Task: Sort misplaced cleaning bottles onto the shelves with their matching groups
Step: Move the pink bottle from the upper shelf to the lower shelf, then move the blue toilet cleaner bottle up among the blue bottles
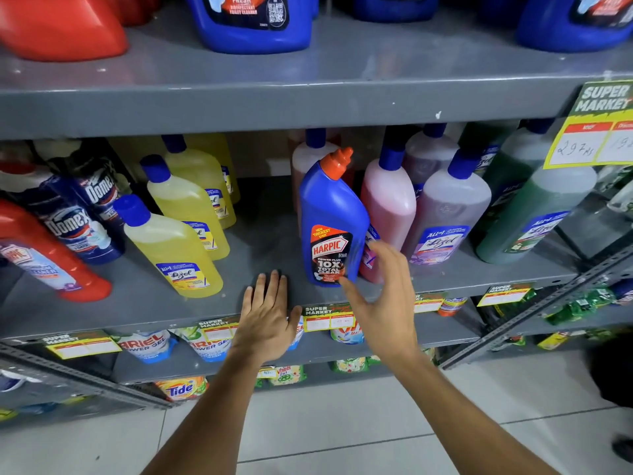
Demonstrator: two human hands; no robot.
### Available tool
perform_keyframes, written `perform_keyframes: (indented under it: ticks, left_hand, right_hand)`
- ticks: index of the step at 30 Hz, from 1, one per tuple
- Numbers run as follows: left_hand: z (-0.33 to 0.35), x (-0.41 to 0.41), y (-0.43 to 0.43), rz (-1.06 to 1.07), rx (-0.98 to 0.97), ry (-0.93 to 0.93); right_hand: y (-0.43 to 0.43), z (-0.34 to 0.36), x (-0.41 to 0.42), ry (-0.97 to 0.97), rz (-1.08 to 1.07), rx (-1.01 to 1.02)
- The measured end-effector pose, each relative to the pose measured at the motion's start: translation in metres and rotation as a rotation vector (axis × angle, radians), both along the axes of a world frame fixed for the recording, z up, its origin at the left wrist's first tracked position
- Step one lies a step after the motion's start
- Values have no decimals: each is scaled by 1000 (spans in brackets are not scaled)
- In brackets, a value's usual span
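A blue Harpic bottle (330,221) with an orange cap stands on the middle grey shelf (260,241), in front of the pink Lizol bottles (388,200). My right hand (382,296) is spread open just right of its base, the thumb near the label but not gripping. My left hand (267,317) lies flat, fingers apart, at the shelf's front edge left of the bottle. Yellow Lizol bottles (171,245) stand further left, with dark blue Domex bottles (75,214) and a red Harpic bottle (44,255) beyond them.
Lilac Lizol bottles (445,207) and green ones (527,214) fill the right of the shelf. Large blue (250,22) and red jugs (58,25) sit on the shelf above. Detergent pouches (147,344) hang below. A yellow price sign (596,132) juts out at right.
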State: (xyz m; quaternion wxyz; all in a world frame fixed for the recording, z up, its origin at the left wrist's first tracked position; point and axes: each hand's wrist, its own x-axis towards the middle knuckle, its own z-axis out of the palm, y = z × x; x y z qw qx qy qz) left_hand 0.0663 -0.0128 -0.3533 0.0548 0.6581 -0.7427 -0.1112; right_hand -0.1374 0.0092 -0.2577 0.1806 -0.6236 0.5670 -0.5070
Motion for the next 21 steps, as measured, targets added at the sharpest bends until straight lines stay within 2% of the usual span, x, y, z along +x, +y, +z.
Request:
perform_keyframes:
  ticks: [3, 7, 15, 21]
  left_hand:
    - [0, 0, -1, 6, 4, 18]
    - [5, -3, -1, 16, 56, -4]
    - [4, -2, 0, 12, 50, -17]
    - [5, -1, 0, 16, 29, -29]
  right_hand:
    - [-21, 35, 12, 40, 114, 31]
    - [-53, 57, 25, 221, 184, 102]
    - [-57, 50, 27, 361, 32, 89]
    - [-40, 30, 15, 148, 110, 239]
